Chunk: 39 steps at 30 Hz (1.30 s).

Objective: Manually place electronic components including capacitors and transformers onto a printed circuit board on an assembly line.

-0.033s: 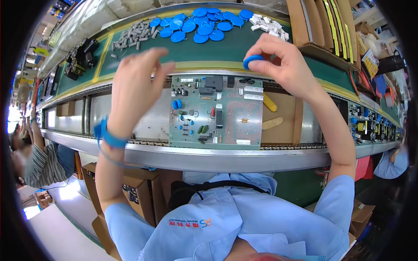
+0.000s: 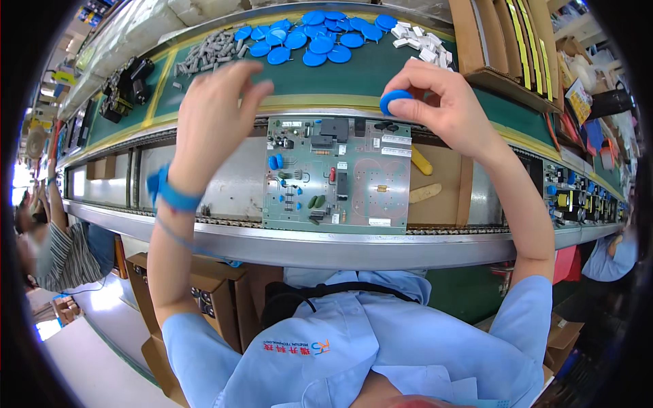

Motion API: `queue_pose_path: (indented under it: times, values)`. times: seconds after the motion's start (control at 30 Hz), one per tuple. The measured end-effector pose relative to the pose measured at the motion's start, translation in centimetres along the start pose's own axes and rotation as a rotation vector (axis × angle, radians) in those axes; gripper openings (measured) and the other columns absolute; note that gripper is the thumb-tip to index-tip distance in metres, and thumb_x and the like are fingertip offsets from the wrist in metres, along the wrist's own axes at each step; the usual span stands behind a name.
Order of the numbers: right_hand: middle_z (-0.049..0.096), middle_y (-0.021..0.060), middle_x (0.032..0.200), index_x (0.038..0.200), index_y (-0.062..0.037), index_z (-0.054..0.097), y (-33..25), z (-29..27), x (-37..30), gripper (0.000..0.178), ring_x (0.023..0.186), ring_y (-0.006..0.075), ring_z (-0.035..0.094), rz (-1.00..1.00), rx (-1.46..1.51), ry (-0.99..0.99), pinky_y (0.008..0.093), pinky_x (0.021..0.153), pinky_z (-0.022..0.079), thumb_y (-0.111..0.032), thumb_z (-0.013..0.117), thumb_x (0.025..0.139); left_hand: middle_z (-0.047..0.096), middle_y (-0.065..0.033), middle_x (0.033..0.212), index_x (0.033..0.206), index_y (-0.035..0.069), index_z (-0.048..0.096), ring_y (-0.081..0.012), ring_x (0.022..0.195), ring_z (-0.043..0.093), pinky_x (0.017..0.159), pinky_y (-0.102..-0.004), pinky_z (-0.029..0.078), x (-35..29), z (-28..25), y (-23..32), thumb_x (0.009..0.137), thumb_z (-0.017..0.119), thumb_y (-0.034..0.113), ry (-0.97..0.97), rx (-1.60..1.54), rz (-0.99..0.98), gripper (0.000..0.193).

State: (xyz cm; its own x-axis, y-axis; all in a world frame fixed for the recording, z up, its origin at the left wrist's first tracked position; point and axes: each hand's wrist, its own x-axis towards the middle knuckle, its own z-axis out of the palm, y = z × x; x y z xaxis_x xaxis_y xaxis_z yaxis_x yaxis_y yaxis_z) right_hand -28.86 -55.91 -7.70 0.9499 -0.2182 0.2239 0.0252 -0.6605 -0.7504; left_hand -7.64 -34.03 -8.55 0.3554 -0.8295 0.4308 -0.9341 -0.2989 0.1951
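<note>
A green circuit board (image 2: 306, 204) lies across the rails in front of me, carrying black, blue, green and red parts. My right hand (image 2: 442, 105) is above its far right corner, thumb and fingers pinching a blue disc component (image 2: 394, 102) tilted on edge. Any leads on that disc are hidden by the fingers. My left hand (image 2: 218, 119) hovers past the board's far left corner, with thumb and forefinger apart and nothing seen between them. Beyond the hands, a heap of similar blue discs (image 2: 314, 58), some with thin wire leads showing, rests on the green bench mat (image 2: 326, 87).
Grey cylindrical parts (image 2: 211, 53) lie left of the discs and white block parts (image 2: 425, 44) to their right. Black components (image 2: 129, 88) sit far left. Cardboard dividers (image 2: 500, 51) stand at far right. More populated boards (image 2: 585, 194) line the rails rightward; a metal rail (image 2: 326, 250) runs nearest me.
My right hand has come slightly nearer to me, and the blue disc shows more of its face. My left hand has barely shifted.
</note>
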Motion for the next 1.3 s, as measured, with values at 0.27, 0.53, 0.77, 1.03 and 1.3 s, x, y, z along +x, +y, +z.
queue_pose_path:
  times: [0.27, 0.53, 0.77, 1.03, 1.3]
  values:
    - [0.065, 0.0021, 0.086, 0.091, -0.0095, 0.069, 1.6, 1.1, -0.5, 0.015, 0.071, 0.0212, 0.064, -0.416, -0.284, 0.001, 0.0299, 0.057, 0.051, -0.004, 0.068, 0.078, 0.069, -0.0053, 0.095, 0.118, 0.007, 0.061, -0.0235, 0.078, 0.065, 0.073, -0.0344, 0.050, 4.0, 6.9, -7.4, 0.092, 0.063, 0.025, 0.442, 0.437, 0.202, 0.032]
    - [0.066, -0.0023, 0.089, 0.086, -0.0140, 0.071, 1.0, 1.4, -1.3, 0.019, 0.063, 0.0114, 0.059, -0.677, -0.637, -0.064, 0.0248, 0.046, 0.044, -0.012, 0.069, 0.067, 0.064, -0.0107, 0.107, 0.131, 0.014, 0.057, -0.0243, 0.089, 0.065, 0.071, -0.0311, 0.051, 3.3, 6.0, -11.6, 0.095, 0.058, 0.035, 0.245, 0.488, 0.140, 0.042]
    - [0.067, 0.0040, 0.084, 0.090, -0.0096, 0.074, 1.3, 1.6, -0.7, 0.028, 0.056, 0.0125, 0.056, -0.696, -0.642, -0.119, 0.0246, 0.046, 0.041, -0.007, 0.070, 0.062, 0.056, -0.0157, 0.096, 0.091, 0.001, 0.061, -0.0351, 0.094, 0.057, 0.079, -0.0430, 0.047, 4.1, 3.3, -7.4, 0.086, 0.064, 0.010, 0.064, 0.085, -0.113, 0.010]
    - [0.065, 0.0035, 0.080, 0.089, -0.0074, 0.074, 0.1, 1.8, -0.6, 0.028, 0.055, 0.0122, 0.053, -0.729, -0.735, -0.119, 0.0253, 0.044, 0.038, -0.008, 0.068, 0.061, 0.061, -0.0021, 0.082, 0.095, 0.002, 0.061, -0.0092, 0.074, 0.062, 0.061, -0.0214, 0.052, 4.4, 3.1, -12.8, 0.101, 0.056, 0.022, 0.249, -0.908, -0.431, 0.021]
    - [0.061, -0.0028, 0.083, 0.078, -0.0129, 0.066, -0.2, 1.9, -0.5, 0.018, 0.062, 0.0107, 0.057, -0.681, -0.816, -0.117, 0.0255, 0.046, 0.040, -0.011, 0.069, 0.061, 0.061, -0.0001, 0.083, 0.102, 0.008, 0.060, -0.0080, 0.072, 0.060, 0.062, -0.0215, 0.052, 3.9, 3.0, -14.2, 0.100, 0.058, 0.026, 0.291, -1.104, -0.591, 0.019]
